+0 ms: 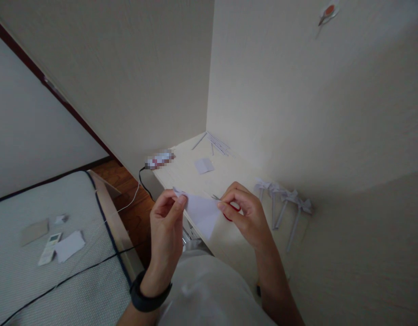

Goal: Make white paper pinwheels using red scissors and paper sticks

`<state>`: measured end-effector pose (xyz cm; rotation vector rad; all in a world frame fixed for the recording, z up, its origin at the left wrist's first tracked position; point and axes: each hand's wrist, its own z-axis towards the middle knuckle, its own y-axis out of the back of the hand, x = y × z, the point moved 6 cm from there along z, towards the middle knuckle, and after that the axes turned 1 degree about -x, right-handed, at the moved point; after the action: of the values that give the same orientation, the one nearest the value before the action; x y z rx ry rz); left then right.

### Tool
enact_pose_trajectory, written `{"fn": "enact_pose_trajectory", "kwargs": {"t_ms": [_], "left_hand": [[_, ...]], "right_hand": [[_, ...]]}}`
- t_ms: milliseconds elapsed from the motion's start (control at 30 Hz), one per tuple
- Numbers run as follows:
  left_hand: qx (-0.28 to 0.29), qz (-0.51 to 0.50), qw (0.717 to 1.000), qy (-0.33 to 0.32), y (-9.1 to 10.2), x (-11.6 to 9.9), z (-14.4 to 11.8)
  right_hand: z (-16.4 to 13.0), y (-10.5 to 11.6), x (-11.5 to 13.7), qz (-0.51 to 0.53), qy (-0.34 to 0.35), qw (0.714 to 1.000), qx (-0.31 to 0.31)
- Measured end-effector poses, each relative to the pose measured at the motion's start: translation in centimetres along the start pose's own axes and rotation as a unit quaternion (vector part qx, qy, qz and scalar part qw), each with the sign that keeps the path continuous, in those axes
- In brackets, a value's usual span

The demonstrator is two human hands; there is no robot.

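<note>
Pinching folded paper (202,211), long axis level, tip downward

Dim, soft indoor light, slightly hazy picture.
Walls bow at the wide-angle edges; a pixelated patch sits mid-frame; the shadows are faint.

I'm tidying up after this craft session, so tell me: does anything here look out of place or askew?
Mostly orderly. The left hand holds a white paper that the right hand cuts with red-handled scissors. Oddities: a remote control and loose papers lie scattered on the mattress.
</note>
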<state>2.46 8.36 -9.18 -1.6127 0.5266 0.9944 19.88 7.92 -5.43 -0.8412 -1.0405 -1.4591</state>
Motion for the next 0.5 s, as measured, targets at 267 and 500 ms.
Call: {"fn": "enact_pose_trajectory", "kwargs": {"t_ms": [267,500], "left_hand": [[-0.004,-0.014,1.000,-0.017,0.28,0.16,0.29],[-0.010,-0.011,0.999,-0.033,0.40,-0.22,0.22]], "right_hand": [[-0.07,0.02,-0.21,-0.001,-0.004,1.000,0.015],[-0.08,0.09,-0.29,0.001,-0.005,1.000,0.021]]}}
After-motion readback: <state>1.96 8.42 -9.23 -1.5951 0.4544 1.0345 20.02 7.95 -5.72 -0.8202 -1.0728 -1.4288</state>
